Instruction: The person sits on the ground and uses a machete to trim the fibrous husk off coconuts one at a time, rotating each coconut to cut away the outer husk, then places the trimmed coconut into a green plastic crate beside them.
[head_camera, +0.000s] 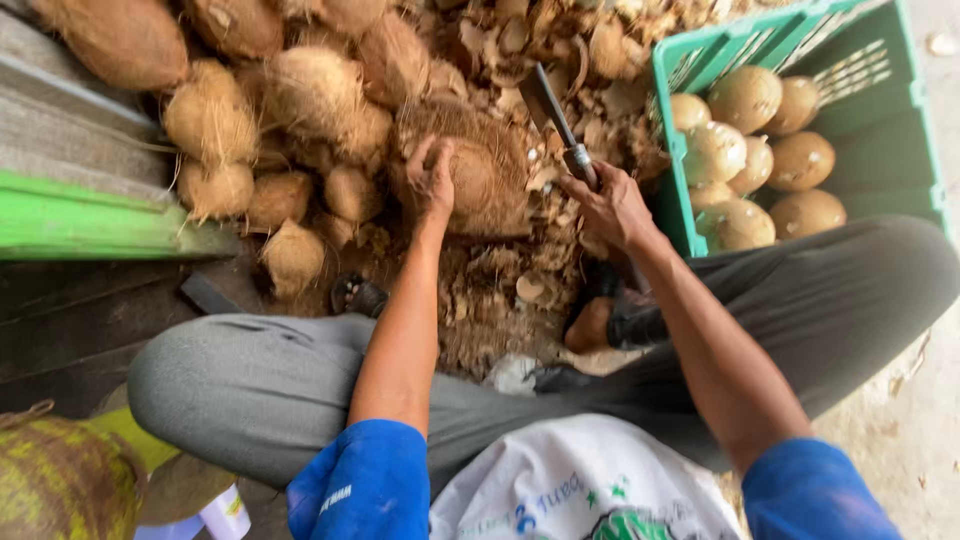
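Observation:
My left hand (433, 176) rests on top of a brown husked coconut (480, 175) that sits on a pile of husk scraps in front of me. The fingers curl over its left side and hold it steady. To its right, my right hand (610, 205) grips the handle of a large knife (553, 115). The dark blade points up and away, just beside the coconut's right edge. Both arms wear blue sleeves.
A heap of fibrous unpeeled coconuts (290, 100) lies at upper left. A green plastic crate (905, 110) at upper right holds several smooth peeled coconuts (745, 95). A green-edged wooden board (70, 215) is at left. My grey-trousered legs are folded; husk chips (500, 300) cover the ground.

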